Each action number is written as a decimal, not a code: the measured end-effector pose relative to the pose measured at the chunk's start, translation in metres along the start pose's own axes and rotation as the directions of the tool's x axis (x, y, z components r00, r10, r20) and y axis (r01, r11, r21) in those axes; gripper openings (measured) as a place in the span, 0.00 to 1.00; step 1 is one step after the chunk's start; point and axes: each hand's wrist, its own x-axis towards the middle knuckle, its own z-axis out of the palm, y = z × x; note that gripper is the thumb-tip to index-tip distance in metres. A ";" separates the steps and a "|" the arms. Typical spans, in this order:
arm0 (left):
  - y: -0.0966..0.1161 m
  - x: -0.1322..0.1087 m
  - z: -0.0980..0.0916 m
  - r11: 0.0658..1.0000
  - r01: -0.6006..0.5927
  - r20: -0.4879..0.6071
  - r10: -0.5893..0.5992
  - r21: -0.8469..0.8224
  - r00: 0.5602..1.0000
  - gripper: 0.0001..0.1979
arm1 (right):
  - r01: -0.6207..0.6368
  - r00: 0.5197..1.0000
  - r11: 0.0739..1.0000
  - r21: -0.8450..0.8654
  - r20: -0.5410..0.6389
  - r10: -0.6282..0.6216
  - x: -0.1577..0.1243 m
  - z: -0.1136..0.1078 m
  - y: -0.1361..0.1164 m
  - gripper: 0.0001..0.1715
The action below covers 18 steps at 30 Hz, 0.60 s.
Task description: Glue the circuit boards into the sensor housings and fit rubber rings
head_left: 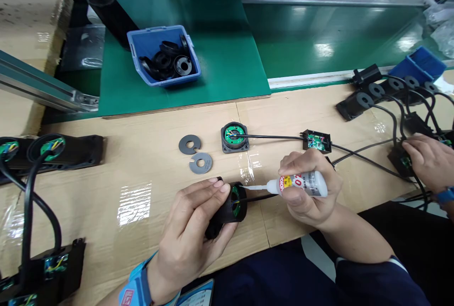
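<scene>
My left hand [200, 223] grips a black round housing [222, 214] tilted on its side, its open end facing right. Inside that end a green circuit board [235, 202] shows, and a black cable runs out toward the right. In my right hand [312, 192] is a small white glue bottle [301, 184], held sideways. Its thin nozzle tip reaches the housing's upper rim; whether glue is coming out I cannot tell. Beyond my hands lie two grey slotted rings [200, 163] and a square-based housing [234, 136] with its green board facing up, cabled to a small black box [316, 141].
A blue bin [163, 55] of black rings stands on a green board [227, 60]. More cabled housings [71, 152] lie at left, others [358, 102] at far right. A co-worker's hand [431, 159] holds a black box at right. Cables cross the cardboard surface [142, 249].
</scene>
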 end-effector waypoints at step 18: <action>-0.002 -0.001 0.002 1.000 -0.016 -0.012 0.016 0.008 1.000 0.22 | 0.038 0.999 0.999 -0.027 0.023 -0.037 0.003 -0.002 0.000 0.12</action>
